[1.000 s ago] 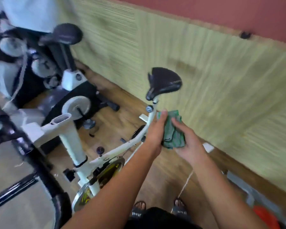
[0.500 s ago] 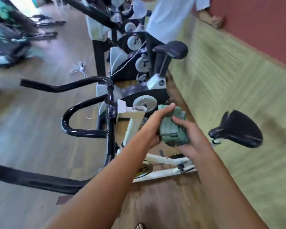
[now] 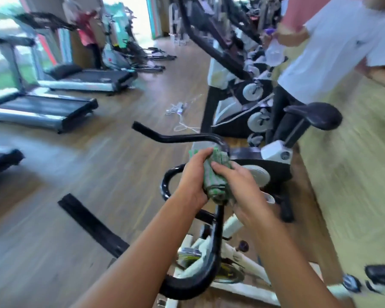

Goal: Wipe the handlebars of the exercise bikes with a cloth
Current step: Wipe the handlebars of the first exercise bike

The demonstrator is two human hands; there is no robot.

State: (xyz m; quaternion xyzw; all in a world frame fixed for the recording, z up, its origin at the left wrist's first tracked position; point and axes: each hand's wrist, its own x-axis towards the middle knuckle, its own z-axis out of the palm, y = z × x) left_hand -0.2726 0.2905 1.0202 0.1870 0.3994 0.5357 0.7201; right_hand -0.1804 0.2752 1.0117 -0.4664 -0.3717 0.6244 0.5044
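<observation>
We are gripping the bunched cloth (image 3: 216,187) with our left hand (image 3: 191,181) and right hand (image 3: 242,185), fingers curled round it. We are judging it soft, light and easy to wrap around the rigid handlebars (image 3: 187,137).

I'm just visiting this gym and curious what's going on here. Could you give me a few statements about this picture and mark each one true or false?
1. The left hand and the right hand both hold the green cloth. True.
2. The handlebars are white. False: they are black; it is the bike frame that is white.
3. The cloth is out at the tip of a handlebar. False: it is near the middle, where the bars come together.
4. Treadmills stand across the wooden floor on the left. True.
</observation>
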